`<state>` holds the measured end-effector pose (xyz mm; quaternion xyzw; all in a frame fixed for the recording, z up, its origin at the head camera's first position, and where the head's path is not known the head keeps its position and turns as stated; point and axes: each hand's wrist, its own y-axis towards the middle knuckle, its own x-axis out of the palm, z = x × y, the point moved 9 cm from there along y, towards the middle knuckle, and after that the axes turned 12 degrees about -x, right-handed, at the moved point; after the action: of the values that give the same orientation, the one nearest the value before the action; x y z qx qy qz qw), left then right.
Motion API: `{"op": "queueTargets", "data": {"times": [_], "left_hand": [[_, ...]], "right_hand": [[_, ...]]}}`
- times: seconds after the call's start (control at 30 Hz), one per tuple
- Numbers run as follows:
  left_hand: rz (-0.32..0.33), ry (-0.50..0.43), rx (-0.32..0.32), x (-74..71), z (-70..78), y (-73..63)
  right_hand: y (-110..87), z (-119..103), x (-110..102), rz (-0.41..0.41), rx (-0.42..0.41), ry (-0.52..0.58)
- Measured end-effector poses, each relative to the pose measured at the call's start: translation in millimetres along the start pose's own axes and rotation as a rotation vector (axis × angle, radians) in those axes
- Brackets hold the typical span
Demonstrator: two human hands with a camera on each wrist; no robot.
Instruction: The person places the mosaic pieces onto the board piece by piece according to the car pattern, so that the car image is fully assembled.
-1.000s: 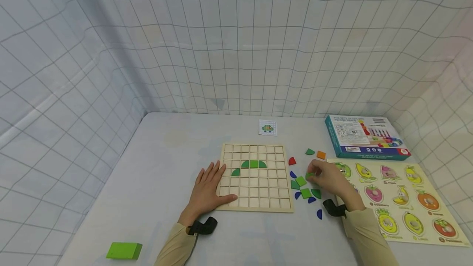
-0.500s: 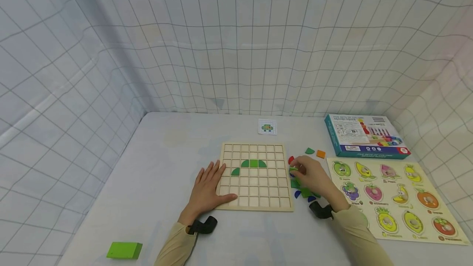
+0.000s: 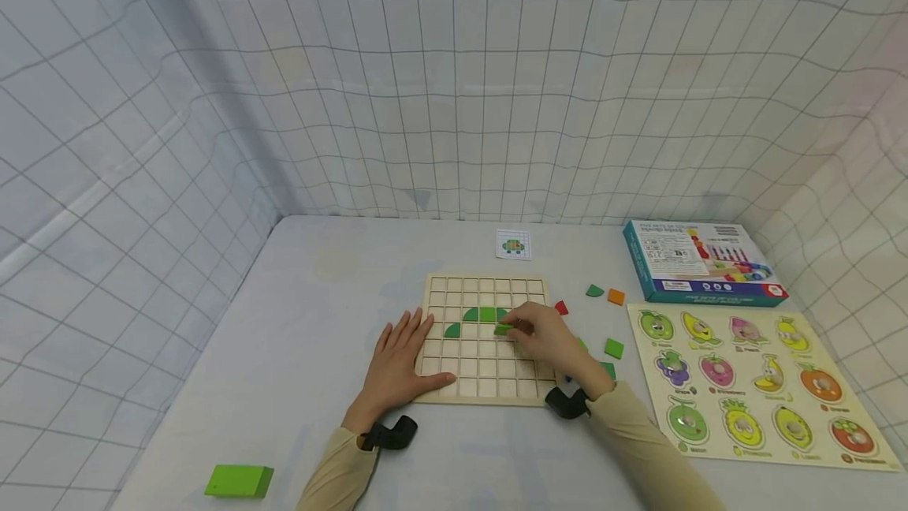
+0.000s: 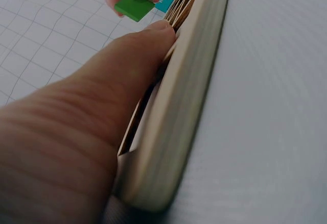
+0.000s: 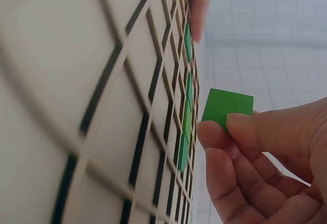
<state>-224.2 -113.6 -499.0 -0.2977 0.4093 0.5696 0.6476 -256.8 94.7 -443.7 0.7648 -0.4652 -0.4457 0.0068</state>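
On my remote feed, a white sheet with dark grid lines (image 3: 454,101) rose well beyond the right hand (image 3: 546,337), and a pale table (image 3: 319,298) stretched out beneath its grip. To the right, well apart from the fingers, I had a fruit puzzle board (image 3: 823,436) lying flat. Directly under the grip lay a wooden grid board (image 3: 470,369), its ribs dividing it into square cells. Beyond the grip and to its right sat a printed box (image 3: 702,259). To the left, the left hand (image 3: 400,369) was released, fingers spread, thumb resting on the grid board's near left part. A green block (image 3: 238,481) sat far left of the grip, on the near side, and a small card (image 3: 513,244) lay past the grid board's far edge. The right hand was grasping a green tile (image 5: 230,104) between thumb and fingers; its wrist view showed me the tile apart from the board's surface. Just beyond and left of the grip, a green square (image 3: 487,314) filled a cell between two green quarter-circles (image 3: 470,314). Right of the grip, on the table, I counted an orange square (image 3: 615,296), a loose green square (image 3: 613,348) and a red wedge (image 3: 561,307).
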Motion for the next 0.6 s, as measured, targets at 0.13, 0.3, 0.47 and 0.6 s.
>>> {"op": "queueTargets", "data": {"times": [0.13, 0.3, 0.47, 0.6], "left_hand": [[-0.001, 0.005, -0.008, 0.3, -1.0, 0.1], [0.007, 0.011, -0.006, 1.0, -1.5, -0.2], [0.011, 0.004, 0.003, 1.1, -0.3, -0.7], [0.01, 0.01, -0.004, 0.4, -0.8, -0.8]], "right_hand": [[10.1, -1, 13, -0.003, 0.052, 0.016], [20.6, -2, 26, -0.019, 0.086, 0.004], [26.8, -3, 33, -0.018, 0.091, 0.002], [30.7, 0, 39, -0.037, 0.107, 0.005]]}}
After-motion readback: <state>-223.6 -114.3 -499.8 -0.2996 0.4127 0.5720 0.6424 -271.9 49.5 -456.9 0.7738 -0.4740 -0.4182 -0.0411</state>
